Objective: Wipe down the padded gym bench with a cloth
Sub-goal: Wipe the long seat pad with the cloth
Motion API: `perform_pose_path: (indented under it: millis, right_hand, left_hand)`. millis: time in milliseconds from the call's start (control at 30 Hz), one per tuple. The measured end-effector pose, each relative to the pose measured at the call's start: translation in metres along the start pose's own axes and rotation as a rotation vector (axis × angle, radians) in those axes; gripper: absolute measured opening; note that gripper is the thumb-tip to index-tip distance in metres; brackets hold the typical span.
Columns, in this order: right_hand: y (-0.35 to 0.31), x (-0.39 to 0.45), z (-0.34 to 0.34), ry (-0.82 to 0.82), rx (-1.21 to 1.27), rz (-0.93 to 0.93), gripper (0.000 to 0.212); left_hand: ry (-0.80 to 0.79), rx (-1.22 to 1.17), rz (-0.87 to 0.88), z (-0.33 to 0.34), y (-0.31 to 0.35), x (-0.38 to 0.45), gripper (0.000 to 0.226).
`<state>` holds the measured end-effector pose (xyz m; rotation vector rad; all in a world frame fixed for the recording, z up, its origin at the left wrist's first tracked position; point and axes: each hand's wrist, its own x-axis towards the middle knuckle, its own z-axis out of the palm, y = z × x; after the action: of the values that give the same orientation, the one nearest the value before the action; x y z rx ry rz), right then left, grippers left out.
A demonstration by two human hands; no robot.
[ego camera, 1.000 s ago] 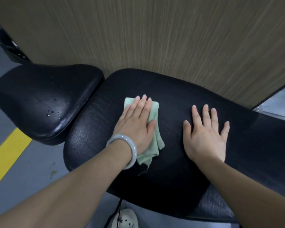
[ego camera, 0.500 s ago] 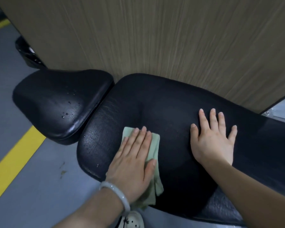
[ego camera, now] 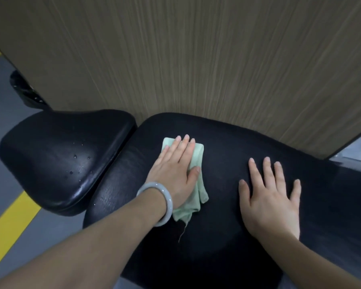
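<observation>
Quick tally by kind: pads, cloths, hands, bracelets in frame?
Black pads: 2, seat pad and back pad
Green cloth: 1
Hands: 2, left hand and right hand
Pale bracelet: 1
Total: 6

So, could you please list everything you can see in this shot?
back pad: 1, black, centre, under both hands
seat pad: 1, black, left, water drops on it
cloth: 1, pale green, on back pad under left hand
wall: 1, wood-grain brown, behind bench
floor: grey, left
stripe: 1, yellow, on floor lower left
bangle: 1, pale grey, left wrist
left hand: flat, pressing cloth
right hand: flat on back pad
</observation>
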<state>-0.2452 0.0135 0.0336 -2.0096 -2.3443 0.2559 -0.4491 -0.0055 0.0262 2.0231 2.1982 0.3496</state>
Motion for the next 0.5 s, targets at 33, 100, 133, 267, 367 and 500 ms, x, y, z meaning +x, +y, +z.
perform_pose_path:
  millis: [33, 100, 133, 267, 367, 500]
  right_hand:
    - [0.0, 0.0, 0.0, 0.01, 0.004, -0.001, 0.059]
    - [0.0, 0.0, 0.002, 0.03, 0.018, -0.001, 0.058]
    - [-0.001, 0.0, 0.003, 0.051, 0.029, -0.003, 0.058]
    - [-0.002, 0.001, 0.006, 0.138, 0.038, -0.003, 0.056]
    - [-0.002, 0.005, 0.007, 0.112, -0.015, -0.028, 0.055]
    - [0.005, 0.005, 0.017, 0.123, 0.069, 0.01, 0.056]
  left_hand:
    - [0.004, -0.015, -0.004, 0.001, -0.001, 0.009, 0.061]
    - [0.012, -0.013, -0.001, 0.001, 0.0, 0.022, 0.06]
    - [0.028, 0.002, 0.004, 0.001, 0.001, 0.025, 0.062]
    - [0.101, -0.005, -0.074, 0.006, 0.009, 0.006, 0.064]
    - [0.118, -0.007, -0.033, 0.015, 0.013, -0.021, 0.053]
    - [0.099, -0.002, 0.106, 0.021, 0.006, -0.036, 0.074]
